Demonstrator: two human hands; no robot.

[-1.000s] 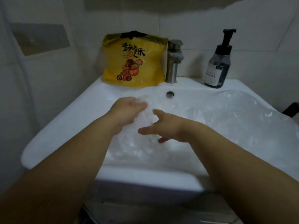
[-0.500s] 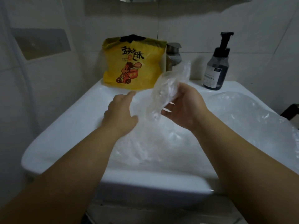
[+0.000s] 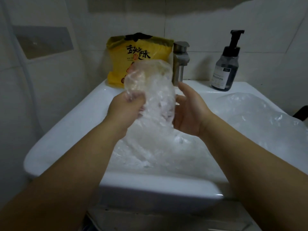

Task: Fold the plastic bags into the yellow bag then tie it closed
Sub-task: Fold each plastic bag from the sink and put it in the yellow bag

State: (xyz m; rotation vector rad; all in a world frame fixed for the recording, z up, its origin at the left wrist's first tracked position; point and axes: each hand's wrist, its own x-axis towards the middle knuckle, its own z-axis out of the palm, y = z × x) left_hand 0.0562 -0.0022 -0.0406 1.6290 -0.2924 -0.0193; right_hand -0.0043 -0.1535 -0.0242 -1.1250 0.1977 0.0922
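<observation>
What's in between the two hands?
A crumpled clear plastic bag, seen in the head view. The left hand grips its edge; the right hand is open beside it.

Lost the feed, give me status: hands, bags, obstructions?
Left hand grips clear bag, raised over sink. Right hand open beside it. Yellow bag upright behind, faucet beside it. No obstruction.

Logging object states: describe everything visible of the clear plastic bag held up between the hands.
The clear plastic bag is thin, crinkled, translucent film, bunched and held upright above the sink, in front of the yellow bag. The left hand grips its lower left; the right hand touches its right edge.
</observation>
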